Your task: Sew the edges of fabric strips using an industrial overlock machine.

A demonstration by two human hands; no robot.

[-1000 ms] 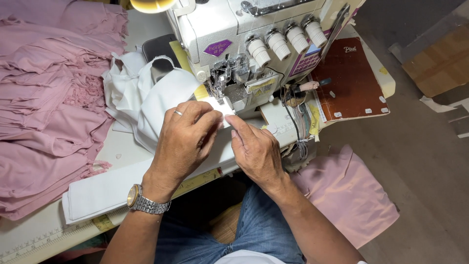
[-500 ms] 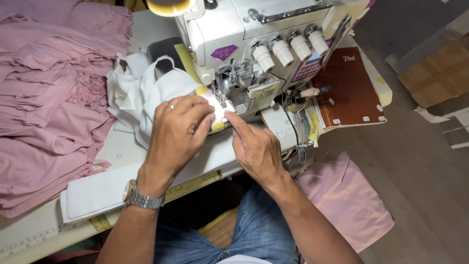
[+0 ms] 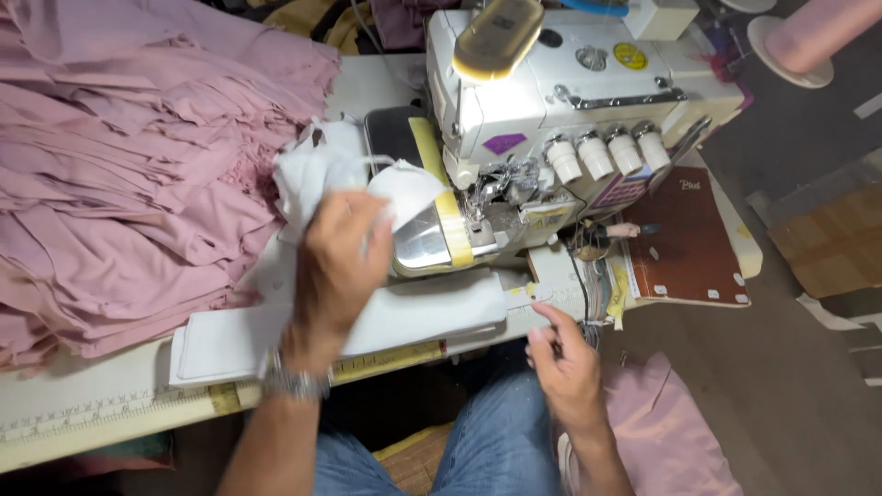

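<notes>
Both hands have left the sewing machine (image 3: 551, 138)'s needle: the left hand (image 3: 338, 266), blurred, has its grip closed on white fabric (image 3: 317, 174) just left of the machine, while the right hand (image 3: 565, 363) hangs below it, loosely curled and empty, so that piece looks finished.

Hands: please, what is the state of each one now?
Left hand: blurred, on the white fabric pieces; grip cannot be told.
Right hand: holds nothing, fingers loosely curled, at the table edge.

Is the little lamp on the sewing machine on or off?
On. The lamp glows yellow-white atop the sewing machine.
</notes>
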